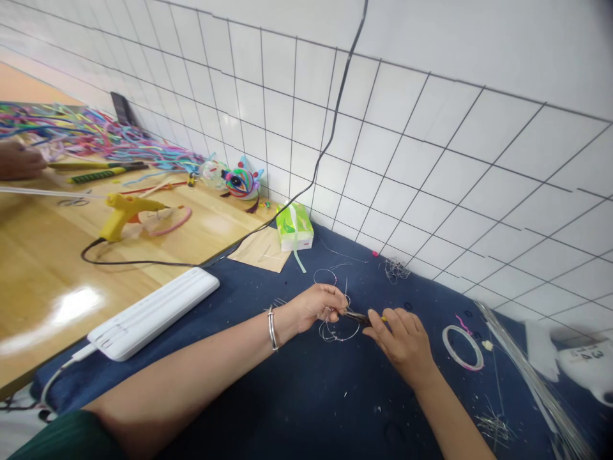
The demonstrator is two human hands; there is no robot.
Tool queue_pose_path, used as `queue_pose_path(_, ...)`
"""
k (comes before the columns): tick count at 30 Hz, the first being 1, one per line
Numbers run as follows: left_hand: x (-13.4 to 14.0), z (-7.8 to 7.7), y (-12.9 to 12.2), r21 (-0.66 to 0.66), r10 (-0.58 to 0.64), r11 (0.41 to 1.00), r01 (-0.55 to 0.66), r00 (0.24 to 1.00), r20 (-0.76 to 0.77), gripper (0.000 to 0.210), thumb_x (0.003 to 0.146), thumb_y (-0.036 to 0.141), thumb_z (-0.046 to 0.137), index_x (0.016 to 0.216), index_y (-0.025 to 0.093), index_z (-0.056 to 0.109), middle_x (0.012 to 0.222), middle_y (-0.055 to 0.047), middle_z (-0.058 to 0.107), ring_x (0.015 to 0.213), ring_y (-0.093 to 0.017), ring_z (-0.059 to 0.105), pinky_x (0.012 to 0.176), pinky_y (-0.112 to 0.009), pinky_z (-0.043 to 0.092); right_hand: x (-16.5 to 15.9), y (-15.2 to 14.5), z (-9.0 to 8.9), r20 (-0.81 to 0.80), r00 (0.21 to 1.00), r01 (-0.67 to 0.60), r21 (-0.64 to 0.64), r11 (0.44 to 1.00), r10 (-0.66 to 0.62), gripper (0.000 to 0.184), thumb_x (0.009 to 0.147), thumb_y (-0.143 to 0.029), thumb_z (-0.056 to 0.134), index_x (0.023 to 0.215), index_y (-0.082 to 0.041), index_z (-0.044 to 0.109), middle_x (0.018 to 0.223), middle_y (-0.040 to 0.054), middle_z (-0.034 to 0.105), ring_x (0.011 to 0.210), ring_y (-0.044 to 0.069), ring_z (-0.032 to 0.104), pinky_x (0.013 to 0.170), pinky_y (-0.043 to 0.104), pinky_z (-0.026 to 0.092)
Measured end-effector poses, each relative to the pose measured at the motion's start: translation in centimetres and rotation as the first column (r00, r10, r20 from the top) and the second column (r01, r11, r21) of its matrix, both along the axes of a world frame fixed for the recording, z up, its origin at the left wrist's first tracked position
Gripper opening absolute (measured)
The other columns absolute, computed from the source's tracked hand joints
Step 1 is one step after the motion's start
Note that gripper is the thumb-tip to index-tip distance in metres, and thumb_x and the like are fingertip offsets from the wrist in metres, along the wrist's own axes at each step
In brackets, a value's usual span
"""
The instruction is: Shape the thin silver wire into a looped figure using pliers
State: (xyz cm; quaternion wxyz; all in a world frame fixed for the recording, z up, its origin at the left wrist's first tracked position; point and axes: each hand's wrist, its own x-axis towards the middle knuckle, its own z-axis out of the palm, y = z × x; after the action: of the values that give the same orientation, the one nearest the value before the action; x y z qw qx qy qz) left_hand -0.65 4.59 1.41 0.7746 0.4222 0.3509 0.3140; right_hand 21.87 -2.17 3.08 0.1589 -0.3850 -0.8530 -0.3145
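Thin silvery wire bent into loops [358, 329] is pinched between the fingers of my left hand [320, 304], over the dark blue table cover. My right hand [405, 342] is closed around pliers [360, 317] with a bit of yellow on the handle. The jaws point left and meet the wire right by my left fingertips; whether they bite on it I cannot tell. One round loop [325, 276] stands out behind my left hand, and others hang below it. My right palm and fingers hide most of the pliers' handles.
Left of my arm lies a white power strip [153, 313]. A yellow glue gun [125, 214], pliers [108, 172] and colourful pipe cleaners [119, 137] cover the wooden table, where another person's hand [19, 160] rests. Behind are a tissue pack [294, 228] and tangled wire [396, 271]; rightward, a tape roll [462, 348] and long wires [531, 370].
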Motion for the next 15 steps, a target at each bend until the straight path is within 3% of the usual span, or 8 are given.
queue_pose_path(15, 0.13, 0.60, -0.43, 0.006, -0.009, 1.000, 0.009, 1.000, 0.030, 0.010, 0.065, 0.015, 0.063, 0.072, 0.011, 0.058, 0.064, -0.001, 0.059, 0.046, -0.006, 0.052, 0.052, -0.021, 0.042, 0.22, -0.04, -0.03, -0.013, 1.000, -0.018, 0.034, 0.999, 0.019, 0.037, 0.077, -0.033, 0.061, 0.111, -0.022, 0.056, 0.089, 0.0068, 0.058, 0.090, 0.020, 0.049, 0.081, 0.035, 0.035)
